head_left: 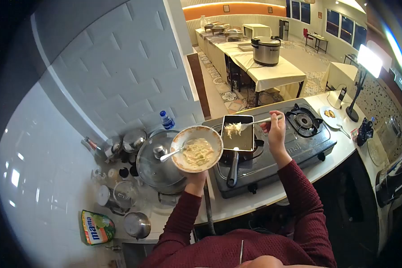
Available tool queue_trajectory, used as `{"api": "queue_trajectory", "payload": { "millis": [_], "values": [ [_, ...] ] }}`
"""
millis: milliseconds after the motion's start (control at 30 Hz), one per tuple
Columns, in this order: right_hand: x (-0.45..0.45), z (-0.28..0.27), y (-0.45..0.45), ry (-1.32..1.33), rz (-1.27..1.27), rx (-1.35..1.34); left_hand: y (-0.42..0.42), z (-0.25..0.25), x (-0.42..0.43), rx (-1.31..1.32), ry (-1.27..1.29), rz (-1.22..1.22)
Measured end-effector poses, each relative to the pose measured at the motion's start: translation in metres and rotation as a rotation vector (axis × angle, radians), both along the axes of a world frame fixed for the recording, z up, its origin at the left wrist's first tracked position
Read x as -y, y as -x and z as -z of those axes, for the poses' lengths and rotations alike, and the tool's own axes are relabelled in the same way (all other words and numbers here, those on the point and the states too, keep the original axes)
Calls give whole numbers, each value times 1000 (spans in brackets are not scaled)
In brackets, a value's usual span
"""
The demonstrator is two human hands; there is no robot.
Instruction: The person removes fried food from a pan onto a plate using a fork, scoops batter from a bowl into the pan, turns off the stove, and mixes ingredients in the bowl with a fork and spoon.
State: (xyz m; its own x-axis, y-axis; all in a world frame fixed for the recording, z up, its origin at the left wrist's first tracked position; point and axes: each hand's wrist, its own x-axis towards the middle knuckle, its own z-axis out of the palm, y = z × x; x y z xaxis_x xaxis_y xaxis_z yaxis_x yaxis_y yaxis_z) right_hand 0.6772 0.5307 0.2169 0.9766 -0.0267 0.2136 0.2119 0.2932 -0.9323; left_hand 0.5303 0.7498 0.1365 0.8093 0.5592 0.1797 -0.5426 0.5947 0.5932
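My left hand (195, 178) supports a patterned-rim bowl (217, 147) from below, mostly hidden under it. Inside is a pale, wet mixture with shreds (198, 152), and a metal spoon (168, 157) leans on the left rim. My right hand (276, 128) grips the handle of a pale spatula (260, 120). Its head is over a small rectangular frying pan (247, 142), at a clump of the same mixture (232, 129); whether the clump touches the pan is unclear. The pan sits on the left burner, its black handle (232, 172) pointing toward me.
A two-burner gas stove (281, 154) fills the counter, its right burner (303, 119) bare. Left stand a large lidded pan (149, 163), a water bottle (167, 120), metal pots and a soap pouch (96, 228). Right are a plate with food (329, 114) and a lit lamp (369, 61).
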Motion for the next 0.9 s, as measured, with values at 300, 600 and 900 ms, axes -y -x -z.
{"api": "queue_trajectory", "payload": {
  "millis": [300,600,900],
  "values": [
    [-31,42,4,523,107,98,23,-59,31,-209,248,-171],
    [-49,9,14,894,-97,567,36,7,8,40,415,62],
    [-43,-11,2,1011,-171,675,36,30,-3,71,439,77]
  ]
}}
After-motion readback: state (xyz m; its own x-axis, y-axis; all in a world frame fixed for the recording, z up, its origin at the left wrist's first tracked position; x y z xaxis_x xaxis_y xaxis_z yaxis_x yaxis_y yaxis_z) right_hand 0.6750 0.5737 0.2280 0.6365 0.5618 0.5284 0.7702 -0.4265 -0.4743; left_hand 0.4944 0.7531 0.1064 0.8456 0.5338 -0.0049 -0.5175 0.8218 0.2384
